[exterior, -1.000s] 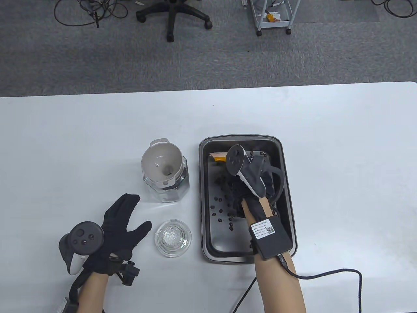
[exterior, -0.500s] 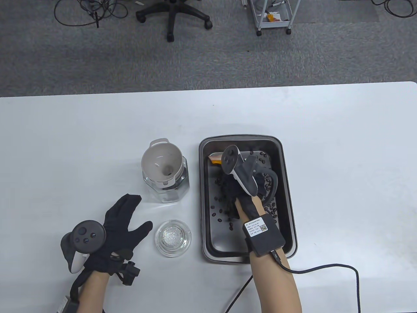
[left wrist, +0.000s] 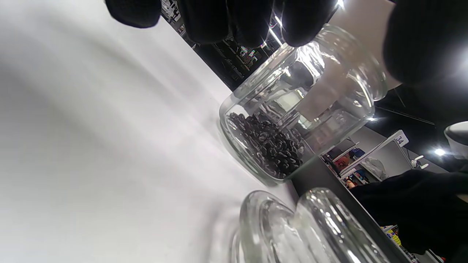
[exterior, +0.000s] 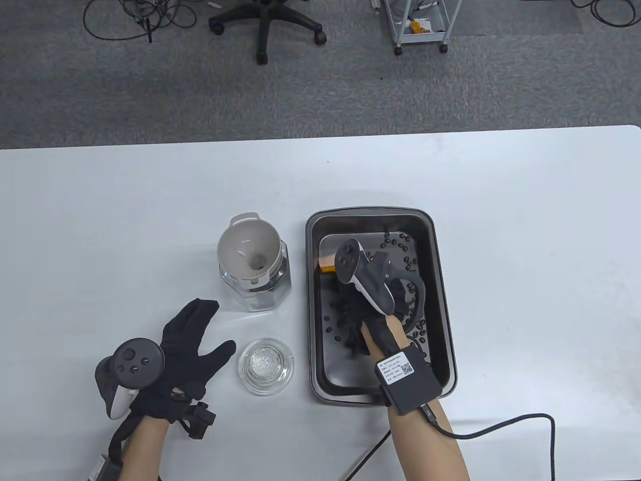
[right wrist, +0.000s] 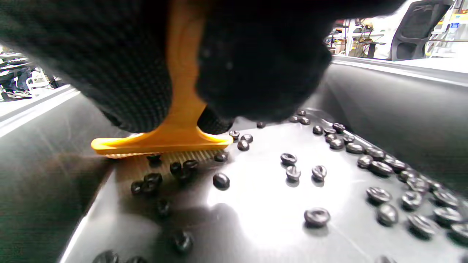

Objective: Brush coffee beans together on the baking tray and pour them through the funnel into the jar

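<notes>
Beans (right wrist: 316, 216) lie scattered over the floor of the tray (exterior: 441, 280), most of them right of and behind the right hand (exterior: 373, 305), a few along its left side. That hand is inside the tray with its gloved fingers curled round the orange handle of the brush (right wrist: 172, 140) — the brush head sits ahead of the fingers toward the tray's left wall, bristles down on the metal with several beans touching them. In the table view only a corner of the brush shows past the tracker (exterior: 360, 275).

Left of the tray stands the jar (exterior: 255, 285) with the funnel (exterior: 248, 250) seated in its mouth; the left wrist view shows a layer of beans already in the jar's bottom. Lid (exterior: 266, 366) — clear glass — lies on the table (exterior: 100, 225) in front of the jar.

The left hand (exterior: 188, 350) rests flat on the table, fingers straight and spread, holding nothing, its thumb near the lid and its fingertips near the jar, touching neither
</notes>
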